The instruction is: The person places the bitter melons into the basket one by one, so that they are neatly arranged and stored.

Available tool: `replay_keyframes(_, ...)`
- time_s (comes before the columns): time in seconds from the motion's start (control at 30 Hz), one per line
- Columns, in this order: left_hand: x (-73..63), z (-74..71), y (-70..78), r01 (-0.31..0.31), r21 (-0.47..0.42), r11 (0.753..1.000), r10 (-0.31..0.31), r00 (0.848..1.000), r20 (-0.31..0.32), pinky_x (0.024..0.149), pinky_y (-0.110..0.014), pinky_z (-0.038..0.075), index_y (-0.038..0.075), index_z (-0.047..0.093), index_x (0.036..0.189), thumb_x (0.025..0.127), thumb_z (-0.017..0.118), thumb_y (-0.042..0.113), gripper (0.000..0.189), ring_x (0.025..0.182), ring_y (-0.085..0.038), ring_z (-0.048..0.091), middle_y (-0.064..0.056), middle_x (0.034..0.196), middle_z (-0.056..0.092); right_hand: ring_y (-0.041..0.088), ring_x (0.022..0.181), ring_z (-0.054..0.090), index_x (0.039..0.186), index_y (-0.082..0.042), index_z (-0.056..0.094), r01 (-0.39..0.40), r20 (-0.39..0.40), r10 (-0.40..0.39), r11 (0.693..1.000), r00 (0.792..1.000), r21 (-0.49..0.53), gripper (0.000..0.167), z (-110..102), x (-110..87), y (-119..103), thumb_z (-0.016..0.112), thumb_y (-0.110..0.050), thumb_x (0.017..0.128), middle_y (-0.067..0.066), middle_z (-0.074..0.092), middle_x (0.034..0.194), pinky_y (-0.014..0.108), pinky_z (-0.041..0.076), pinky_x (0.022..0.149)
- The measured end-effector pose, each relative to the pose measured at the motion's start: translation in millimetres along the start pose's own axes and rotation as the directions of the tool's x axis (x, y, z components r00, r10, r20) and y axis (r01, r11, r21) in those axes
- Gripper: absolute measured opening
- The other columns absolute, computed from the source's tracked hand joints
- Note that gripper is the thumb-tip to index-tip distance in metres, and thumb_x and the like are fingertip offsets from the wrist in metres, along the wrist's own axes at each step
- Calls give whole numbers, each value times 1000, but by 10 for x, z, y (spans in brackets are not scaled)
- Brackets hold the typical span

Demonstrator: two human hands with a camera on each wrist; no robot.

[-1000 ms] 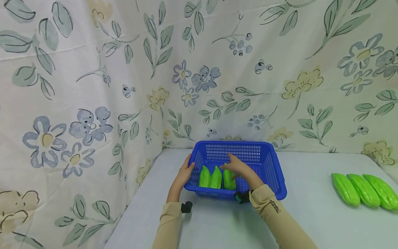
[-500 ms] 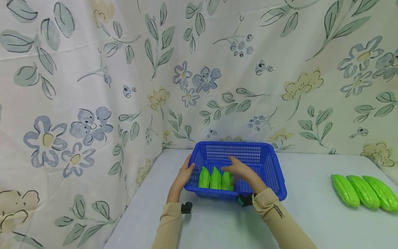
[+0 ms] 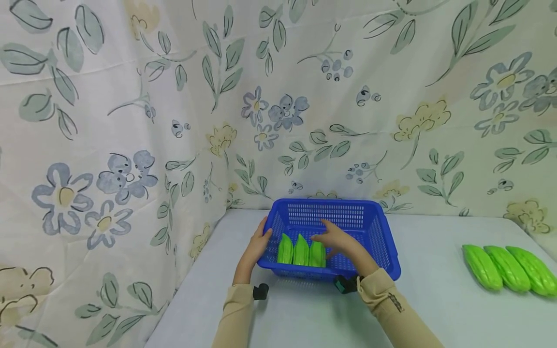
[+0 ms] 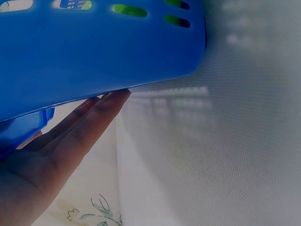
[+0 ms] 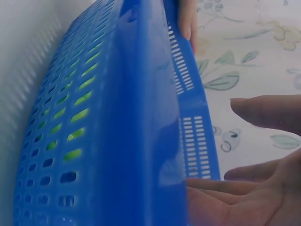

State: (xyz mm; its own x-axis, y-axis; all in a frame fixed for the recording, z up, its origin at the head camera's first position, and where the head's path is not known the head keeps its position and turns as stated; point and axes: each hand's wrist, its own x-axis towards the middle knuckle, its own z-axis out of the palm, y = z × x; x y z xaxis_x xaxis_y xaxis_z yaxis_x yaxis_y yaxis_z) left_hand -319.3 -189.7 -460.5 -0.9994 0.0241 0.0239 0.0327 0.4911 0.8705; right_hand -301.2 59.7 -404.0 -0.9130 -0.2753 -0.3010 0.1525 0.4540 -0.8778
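Note:
A blue plastic basket stands on the table, holding three bright green bitter melons in a row: a left one, a middle one and a right one. My left hand grips the basket's left rim, thumb over the edge and fingers along the outer wall, as the left wrist view also shows. Over the right melon hovers my right hand, thumb and fingers spread apart; it partly covers that melon's far end. In the right wrist view, these fingers pinch nothing, and part of the palm is hidden behind the rim.
Several more bitter melons lie side by side on the white table at the right. A floral cloth hangs behind and along the left. The basket's far side stands close to it.
The right bitter melon has shifted left against the middle one and come to rest. My right hand has let go of it and drawn slightly right. The left hand stays on the rim.

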Motion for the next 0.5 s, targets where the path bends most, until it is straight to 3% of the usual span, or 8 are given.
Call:
replay_keyframes(0.27,5,-2,-13,3,11,1000,-3,1000,-5,116,-67,20,11,17,157,105,38,27,58,147,-47,20,-22,161,22,54,131,43,156,-2,6,76,-36,-77,997,996,-19,77,-51,-106,6,55,-17,99,38,27,151,51,59,79)
replay_keyframes(0.5,18,1,-22,-2,0,1000,2,1000,5,117,-65,19,11,17,157,106,37,26,57,148,-46,19,-21,161,21,52,131,44,156,-2,10,145,-88,-153,986,984,-88,83,-116,-187,46,63,-19,94,34,32,151,52,56,88)
